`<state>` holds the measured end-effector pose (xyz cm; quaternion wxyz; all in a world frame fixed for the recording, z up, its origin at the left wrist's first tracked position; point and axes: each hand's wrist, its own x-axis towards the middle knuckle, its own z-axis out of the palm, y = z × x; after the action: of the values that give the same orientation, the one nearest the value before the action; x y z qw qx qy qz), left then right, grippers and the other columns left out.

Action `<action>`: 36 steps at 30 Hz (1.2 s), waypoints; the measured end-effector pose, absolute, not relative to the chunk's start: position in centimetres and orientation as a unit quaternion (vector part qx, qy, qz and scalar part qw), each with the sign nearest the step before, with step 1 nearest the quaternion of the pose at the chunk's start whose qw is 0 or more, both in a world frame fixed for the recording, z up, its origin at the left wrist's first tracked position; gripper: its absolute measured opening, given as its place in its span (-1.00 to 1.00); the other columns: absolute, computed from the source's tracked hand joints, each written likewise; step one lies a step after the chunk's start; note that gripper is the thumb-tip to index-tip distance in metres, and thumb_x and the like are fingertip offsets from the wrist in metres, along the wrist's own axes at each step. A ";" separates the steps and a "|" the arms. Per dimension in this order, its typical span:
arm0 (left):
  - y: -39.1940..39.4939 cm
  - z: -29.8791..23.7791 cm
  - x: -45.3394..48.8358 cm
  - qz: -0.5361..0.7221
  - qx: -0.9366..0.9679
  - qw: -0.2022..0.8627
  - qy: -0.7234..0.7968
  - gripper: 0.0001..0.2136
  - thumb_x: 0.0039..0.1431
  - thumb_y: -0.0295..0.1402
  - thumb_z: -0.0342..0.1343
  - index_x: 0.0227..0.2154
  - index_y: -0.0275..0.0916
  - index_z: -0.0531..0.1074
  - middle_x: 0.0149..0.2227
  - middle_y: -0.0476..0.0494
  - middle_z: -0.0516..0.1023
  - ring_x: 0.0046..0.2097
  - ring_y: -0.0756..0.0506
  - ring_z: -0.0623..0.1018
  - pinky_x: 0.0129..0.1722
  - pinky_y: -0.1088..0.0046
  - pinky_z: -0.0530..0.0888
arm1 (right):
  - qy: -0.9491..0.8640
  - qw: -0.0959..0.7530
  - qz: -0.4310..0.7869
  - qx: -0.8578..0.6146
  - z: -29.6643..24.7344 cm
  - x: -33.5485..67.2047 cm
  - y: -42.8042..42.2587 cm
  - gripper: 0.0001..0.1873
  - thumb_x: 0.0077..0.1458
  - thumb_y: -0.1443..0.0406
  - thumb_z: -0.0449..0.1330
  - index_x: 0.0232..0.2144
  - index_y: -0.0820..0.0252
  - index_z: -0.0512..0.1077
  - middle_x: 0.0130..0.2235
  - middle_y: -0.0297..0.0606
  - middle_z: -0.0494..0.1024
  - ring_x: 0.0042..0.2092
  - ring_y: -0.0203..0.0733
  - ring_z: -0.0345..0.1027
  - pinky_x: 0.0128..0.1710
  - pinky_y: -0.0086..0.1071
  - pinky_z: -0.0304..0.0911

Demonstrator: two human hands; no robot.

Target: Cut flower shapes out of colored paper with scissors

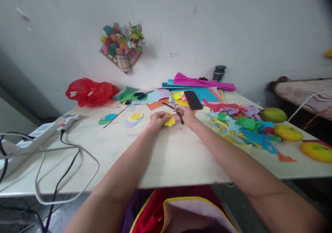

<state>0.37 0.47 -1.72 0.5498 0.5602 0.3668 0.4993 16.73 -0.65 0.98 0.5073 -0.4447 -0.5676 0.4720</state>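
My left hand (pixel 157 119) pinches a small yellow paper flower shape (pixel 169 121) just above the white table (pixel 166 157). My right hand (pixel 187 115) is closed round a pair of scissors (pixel 176 109), whose blades point up and away, right beside the yellow piece. Both hands meet at the middle of the table. A finished yellow flower on pale paper (pixel 135 117) lies a little to the left of my left hand.
Sheets of coloured paper (pixel 197 87) and a black phone (pixel 193 100) lie behind the hands. Paper scraps (pixel 243 126) and mangoes (pixel 287 132) sit right. A second pair of scissors (pixel 142 95), a red bag (pixel 89 92), a glue gun (pixel 68 120) and cables (pixel 62 167) are left.
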 end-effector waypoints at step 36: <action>1.8 0.3 -0.8 0.420 0.535 0.636 0.365 -0.66 -0.27 -0.30 0.46 -0.44 -0.37 0.49 -0.44 -0.21 0.60 -0.40 -0.12 0.60 -0.35 0.35 0.55 | -0.457 0.585 0.466 -0.481 1.7 16.5 1.2 -0.57 -0.26 0.14 0.44 -0.35 0.14 0.38 -0.65 -0.46 0.32 -0.65 -0.34 0.20 -0.76 -0.51 -0.05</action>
<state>-0.82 1.78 0.34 0.6357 0.5353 0.3648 0.4199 16.51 1.19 1.75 0.5847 -0.4811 -0.4573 0.4663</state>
